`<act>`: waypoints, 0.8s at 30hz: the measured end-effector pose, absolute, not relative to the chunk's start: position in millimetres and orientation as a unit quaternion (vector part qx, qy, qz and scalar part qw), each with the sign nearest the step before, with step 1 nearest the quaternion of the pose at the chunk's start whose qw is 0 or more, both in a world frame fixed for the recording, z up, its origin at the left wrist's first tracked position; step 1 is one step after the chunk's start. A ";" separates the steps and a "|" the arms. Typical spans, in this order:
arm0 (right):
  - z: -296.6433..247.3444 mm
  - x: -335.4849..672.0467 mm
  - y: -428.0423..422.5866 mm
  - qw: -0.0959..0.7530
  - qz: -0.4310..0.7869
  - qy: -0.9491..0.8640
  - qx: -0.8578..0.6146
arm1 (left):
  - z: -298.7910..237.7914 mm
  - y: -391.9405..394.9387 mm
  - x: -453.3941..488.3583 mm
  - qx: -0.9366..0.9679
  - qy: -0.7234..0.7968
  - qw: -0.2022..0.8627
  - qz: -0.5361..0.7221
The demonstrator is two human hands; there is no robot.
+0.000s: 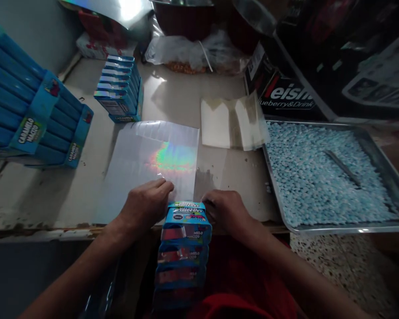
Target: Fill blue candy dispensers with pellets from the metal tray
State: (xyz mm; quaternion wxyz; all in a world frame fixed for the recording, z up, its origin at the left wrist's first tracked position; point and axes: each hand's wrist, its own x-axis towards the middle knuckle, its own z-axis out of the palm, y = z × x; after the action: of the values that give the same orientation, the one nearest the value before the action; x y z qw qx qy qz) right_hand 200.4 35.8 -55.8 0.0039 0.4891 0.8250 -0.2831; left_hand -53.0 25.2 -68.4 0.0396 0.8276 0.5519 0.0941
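A row of blue candy boxes (186, 235), printed "Caramelo Macizo", leans between the table's front edge and my lap. Shiny reflections run over the lower boxes. My left hand (148, 204) is closed beside the left of the top box, its thumb and forefinger pressed together. At the upper right corner of the same box, my right hand (228, 210) is curled, its fingertips partly hidden. What either hand pinches cannot be made out. Beyond my hands a silvery, rainbow-gleaming sheet (136, 150) lies flat on the table.
A small pack of blue boxes (119, 95) stands behind the sheet; large blue packs (49, 115) are at left. A metal tray (349, 228) of pale-blue candies with a metal tool (342, 168) sits right. Behind are a cream pad (232, 124), plastic bags (193, 55) and a black carton (282, 88).
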 end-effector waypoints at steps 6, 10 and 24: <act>-44.3 196.5 50.6 -0.024 -0.312 0.793 0.522 | -55.9 43.5 -58.3 0.870 0.463 0.048 0.160; -53.8 195.3 56.3 -0.046 -0.330 0.795 0.506 | -67.3 43.7 -59.0 0.885 0.442 0.013 0.150; -60.2 193.2 60.5 -0.025 -0.259 0.884 0.388 | -68.0 53.2 -69.5 0.909 0.393 0.050 0.133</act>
State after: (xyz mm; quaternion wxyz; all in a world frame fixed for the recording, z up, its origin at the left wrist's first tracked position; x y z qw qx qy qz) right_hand 193.2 60.5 -60.2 -0.0247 0.3884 0.8841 -0.2586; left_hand -69.5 53.2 -68.0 0.0502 0.9086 0.3926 0.1334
